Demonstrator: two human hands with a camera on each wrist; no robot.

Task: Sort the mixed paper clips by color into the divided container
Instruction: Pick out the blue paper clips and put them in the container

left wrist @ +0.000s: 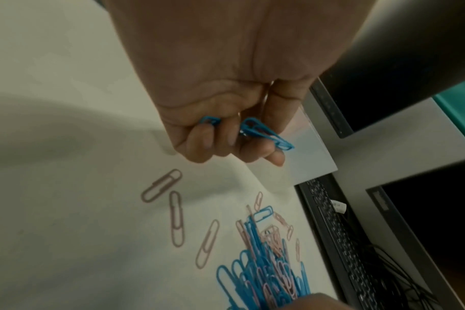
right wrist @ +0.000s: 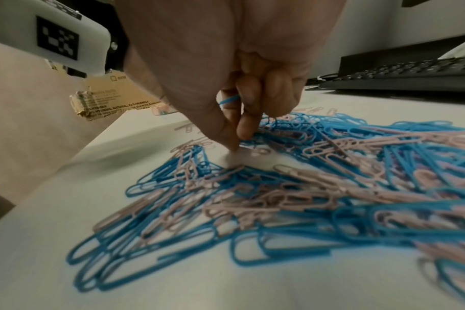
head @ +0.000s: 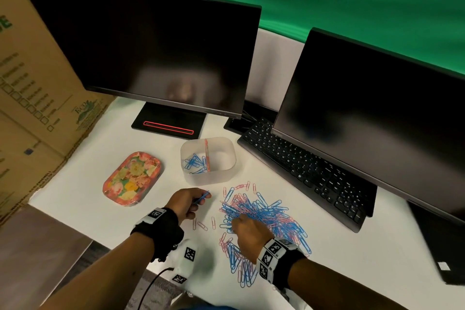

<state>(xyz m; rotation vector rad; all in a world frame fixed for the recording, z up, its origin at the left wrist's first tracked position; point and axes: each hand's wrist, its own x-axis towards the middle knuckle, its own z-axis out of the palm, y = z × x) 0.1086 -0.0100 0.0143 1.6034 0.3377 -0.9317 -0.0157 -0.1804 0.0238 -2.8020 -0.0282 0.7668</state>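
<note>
My left hand [head: 186,202] grips blue clips [left wrist: 266,133]; my right hand [head: 247,230] pinches one in the blue-and-pink pile [head: 271,214], lower centre on the counter [head: 100,209], below the container [head: 208,178].

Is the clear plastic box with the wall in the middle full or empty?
Neither: the clear divided plastic box is partly filled. Blue paper clips lie in its left half; the right half looks empty.
</note>
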